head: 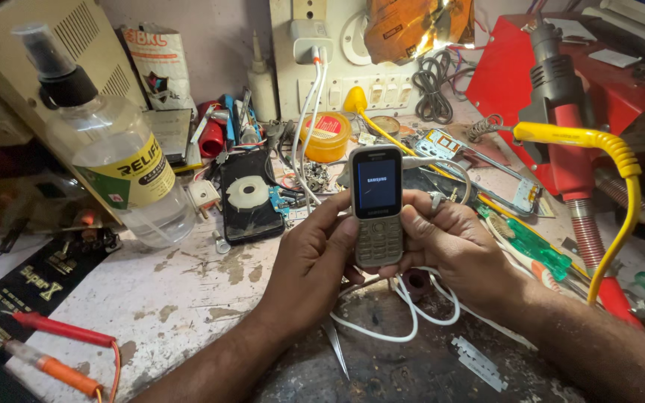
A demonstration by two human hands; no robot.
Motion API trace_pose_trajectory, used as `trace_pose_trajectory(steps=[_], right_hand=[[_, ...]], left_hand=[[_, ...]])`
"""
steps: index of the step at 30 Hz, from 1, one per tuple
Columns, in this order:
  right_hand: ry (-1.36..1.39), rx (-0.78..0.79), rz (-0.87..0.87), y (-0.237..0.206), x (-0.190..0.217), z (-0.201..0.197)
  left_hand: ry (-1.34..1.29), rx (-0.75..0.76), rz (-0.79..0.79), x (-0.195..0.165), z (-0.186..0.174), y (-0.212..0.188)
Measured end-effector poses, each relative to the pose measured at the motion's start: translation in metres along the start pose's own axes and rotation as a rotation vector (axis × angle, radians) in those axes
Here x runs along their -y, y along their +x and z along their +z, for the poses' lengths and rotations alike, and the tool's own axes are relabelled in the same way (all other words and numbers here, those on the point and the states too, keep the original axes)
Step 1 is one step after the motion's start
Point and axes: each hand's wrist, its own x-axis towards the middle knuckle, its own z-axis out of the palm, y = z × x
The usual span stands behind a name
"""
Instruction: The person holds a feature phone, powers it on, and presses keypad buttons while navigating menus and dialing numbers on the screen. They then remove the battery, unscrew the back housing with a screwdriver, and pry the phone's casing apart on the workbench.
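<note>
Two hands, left hand and right hand, hold one keypad phone.

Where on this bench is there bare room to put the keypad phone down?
Barest patch: the worn white benchtop left of the left hand, bordered by the clear bottle, the opened phone and the red probes. Both hands grip the keypad phone. Behind it and beside the right hand, tools and cables crowd.

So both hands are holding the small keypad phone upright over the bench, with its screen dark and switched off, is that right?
Not quite: the head view shows the keypad phone with its screen lit, not dark. The left hand and right hand do hold it upright over the bench.
</note>
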Motion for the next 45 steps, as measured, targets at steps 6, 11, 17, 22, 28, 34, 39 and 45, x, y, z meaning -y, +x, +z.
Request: trace_pose_trajectory(steps=[6,11,17,22,28,34,39,45], right_hand=[[0.009,0.012,-0.014,0.0005,0.0005,0.0007],[-0.001,-0.011,-0.011,-0.0010,0.0004,0.0007],[0.002,0.018,-0.025,0.0007,-0.0006,-0.0001],[0.003,0.012,-0.016,0.0003,-0.0033,-0.0018],[0.016,0.022,-0.010,0.0015,-0.0042,-0.0036],[0.000,0.000,0.000,0.0021,-0.0051,-0.0031],[0.018,0.024,0.003,0.0015,-0.0059,-0.0042],[0.009,0.021,0.010,0.0005,-0.0056,-0.0065]], left_hand=[[0.021,-0.006,0.019,0.0052,-0.0014,0.0009],[0.026,-0.010,0.001,0.0070,-0.0014,0.0015],[-0.005,0.011,0.013,0.0059,-0.0025,0.0014],[0.017,0.020,0.023,0.0042,-0.0026,0.0004],[0.002,0.043,0.023,-0.0008,-0.0020,-0.0002],[-0.033,0.054,0.001,-0.0027,-0.0016,-0.0012],[-0.026,0.026,-0.017,0.0012,-0.0001,0.0005],[-0.012,0.039,0.006,0.0061,-0.0012,0.0012]])
